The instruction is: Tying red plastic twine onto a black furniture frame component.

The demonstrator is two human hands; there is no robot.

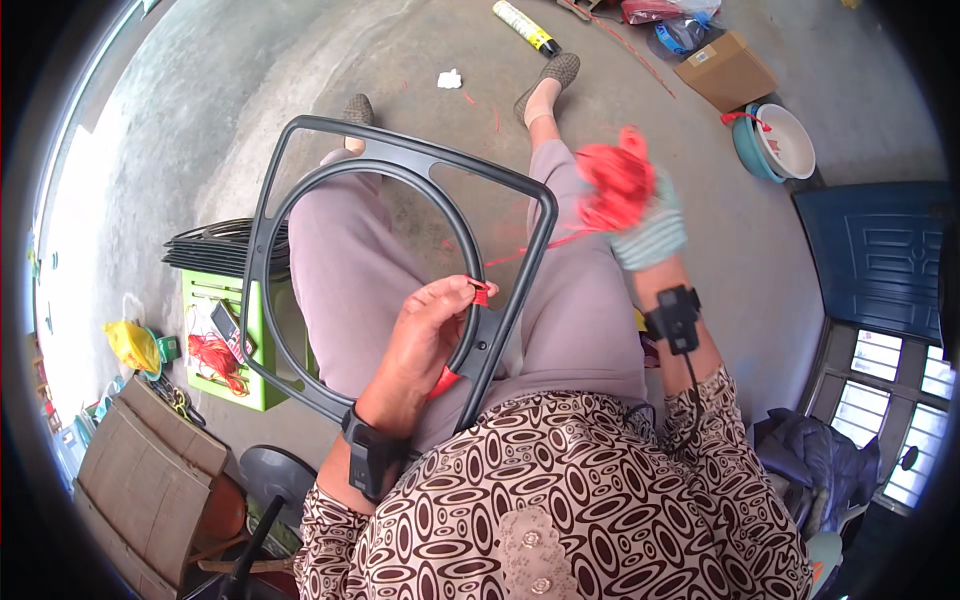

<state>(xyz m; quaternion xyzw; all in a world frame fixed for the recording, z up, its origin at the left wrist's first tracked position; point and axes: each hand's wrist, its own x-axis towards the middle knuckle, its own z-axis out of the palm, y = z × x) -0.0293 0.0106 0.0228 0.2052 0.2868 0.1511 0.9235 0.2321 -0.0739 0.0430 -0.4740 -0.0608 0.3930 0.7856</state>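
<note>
A black frame (543, 225) with rounded corners and a circular ring inside leans across my lap. Red ribbon is wound round part of the ring, with a red wrap (445, 381) low on its right side. My left hand (435, 320) pinches the red ribbon (481, 297) against the ring between thumb and fingertips. My right hand (650, 230), in a striped glove, is raised off to the right, closed round a bundle of red ribbon (617, 185) that motion has blurred. A red strand stretches from this bundle back to the ring.
A green stool (262, 392) at left bears black frames (225, 245), a phone (226, 325) and tangled red ribbon (215, 362). A yellow spray can (522, 25) lies beyond my feet. At far right are a cardboard box (727, 72) and basins (785, 140).
</note>
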